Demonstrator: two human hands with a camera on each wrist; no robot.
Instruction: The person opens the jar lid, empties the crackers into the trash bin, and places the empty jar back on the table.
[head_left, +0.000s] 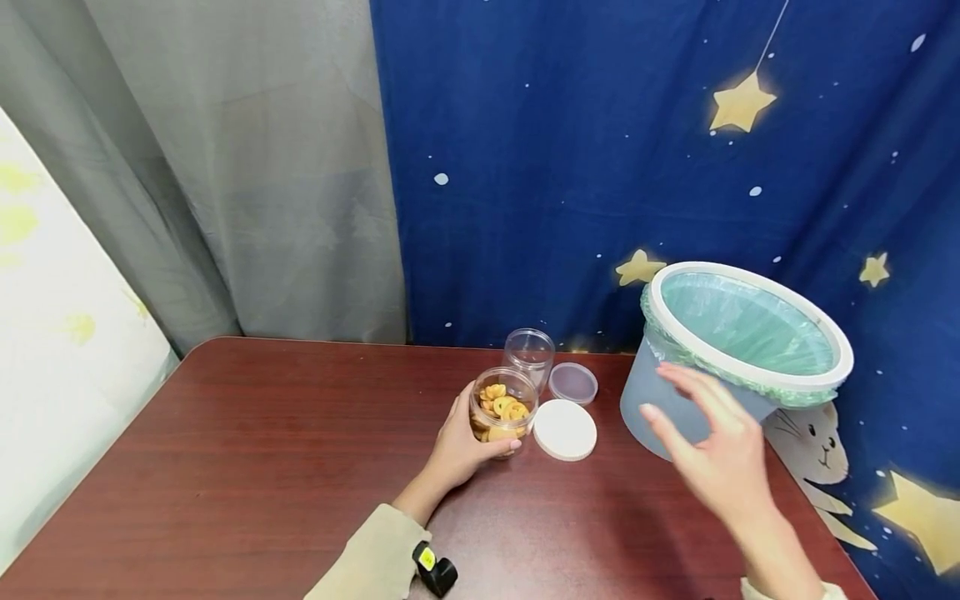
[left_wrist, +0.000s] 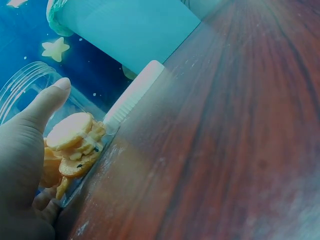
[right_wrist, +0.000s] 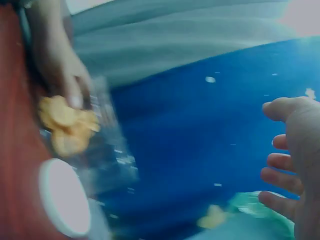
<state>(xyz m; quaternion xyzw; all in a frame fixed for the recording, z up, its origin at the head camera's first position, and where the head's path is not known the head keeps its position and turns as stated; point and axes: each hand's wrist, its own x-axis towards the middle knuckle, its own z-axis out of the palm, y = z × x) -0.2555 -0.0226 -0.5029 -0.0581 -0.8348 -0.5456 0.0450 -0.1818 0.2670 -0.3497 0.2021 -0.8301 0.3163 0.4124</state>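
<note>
My left hand point(head_left: 459, 446) grips a clear plastic jar point(head_left: 504, 379) that stands on the table, its thumb across the near side. Round yellow cookies point(left_wrist: 72, 132) partly fill this open-topped jar. In the head view my right hand point(head_left: 716, 454) is raised in front of the bin, with its fingers spread and nothing in them. The right wrist view also shows those fingers point(right_wrist: 280, 162) apart and holding nothing. Beside the jar lies a white lid point(head_left: 565, 430). Behind it are a second clear jar point(head_left: 529, 354) and a translucent disc-shaped lid point(head_left: 573, 383).
A blue-grey trash bin point(head_left: 647, 392) with a white rim and a green liner stands at the table's right side. The reddish-brown table point(head_left: 285, 467) ends at a blue star-patterned curtain point(head_left: 517, 167) and a grey curtain point(head_left: 300, 183).
</note>
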